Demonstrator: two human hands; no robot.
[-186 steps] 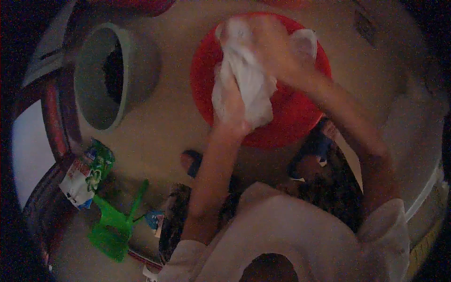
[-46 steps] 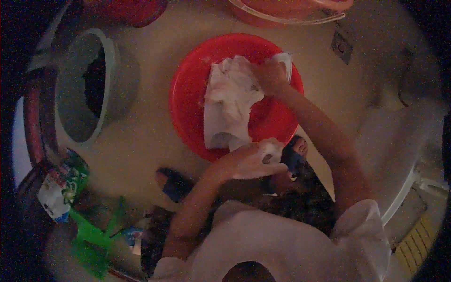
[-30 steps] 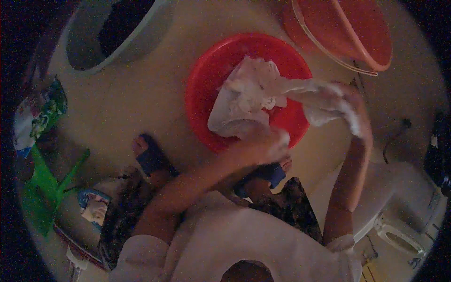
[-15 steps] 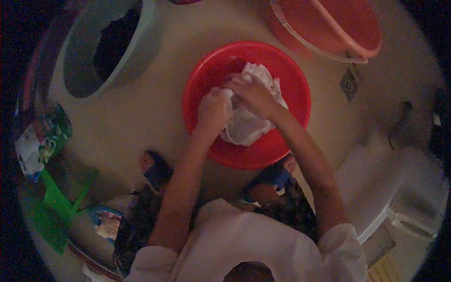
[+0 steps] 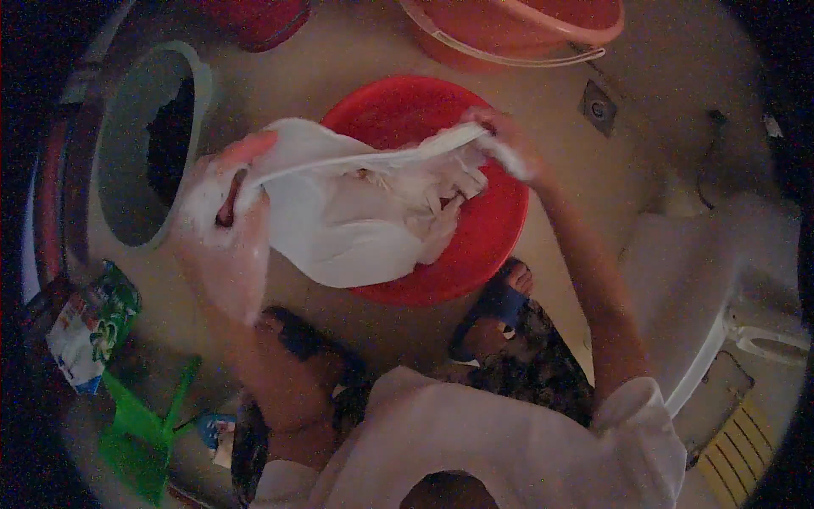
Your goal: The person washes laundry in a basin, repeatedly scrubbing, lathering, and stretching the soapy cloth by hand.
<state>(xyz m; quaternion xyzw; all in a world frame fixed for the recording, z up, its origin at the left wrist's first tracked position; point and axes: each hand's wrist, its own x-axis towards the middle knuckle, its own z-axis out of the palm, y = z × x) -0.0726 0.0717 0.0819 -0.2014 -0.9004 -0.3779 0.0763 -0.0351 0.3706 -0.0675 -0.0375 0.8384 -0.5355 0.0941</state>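
Note:
A wet white garment is stretched between my hands above a round red basin. Soapy foam coats my left hand, which is closed on the garment's left end, out past the basin's left rim. My right hand grips the other end of the cloth's edge band over the basin's right side, with some foam at the wrist. The lower part of the garment hangs in loose folds over the basin and its near left rim. Its exact kind I cannot make out.
A grey-green tub with dark cloth in it stands at the left. Beyond the basin are an orange bucket and a dark red container. A floor drain lies to the right. A green plastic object and a packet are at lower left.
The bunched garment has been lifted from the basin and pulled out wide. My left hand moved left and up with one end; my right hand moved right with the other.

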